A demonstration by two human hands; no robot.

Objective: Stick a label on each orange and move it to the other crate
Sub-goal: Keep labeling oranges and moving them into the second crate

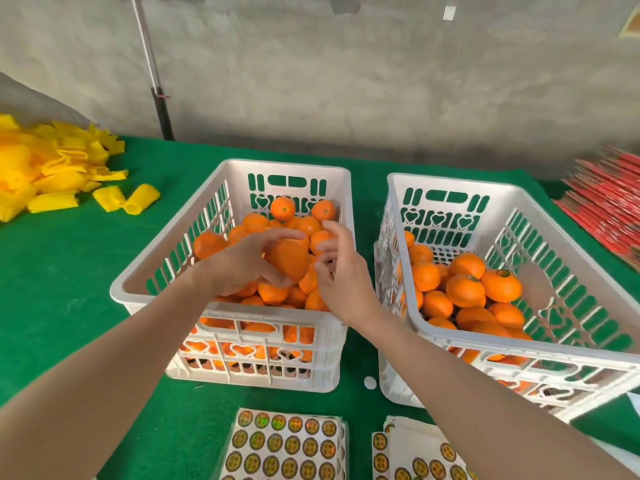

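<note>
Orange fruit, half behind left hand

I count two crates, left crate and right crate; two sticker-sheet stacks, left stack and right stack; one yellow sleeve heap; one held orange; crated oranges beyond counting.

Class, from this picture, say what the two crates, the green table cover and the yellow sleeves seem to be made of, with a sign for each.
The left crate and right crate: moulded white plastic, probably; smooth, glossy, with cut-out slots and hearts. The green table cover: looks like felt or short-pile fabric; matt, fuzzy. The yellow sleeves: likely foam netting; ribbed tubes.
</note>
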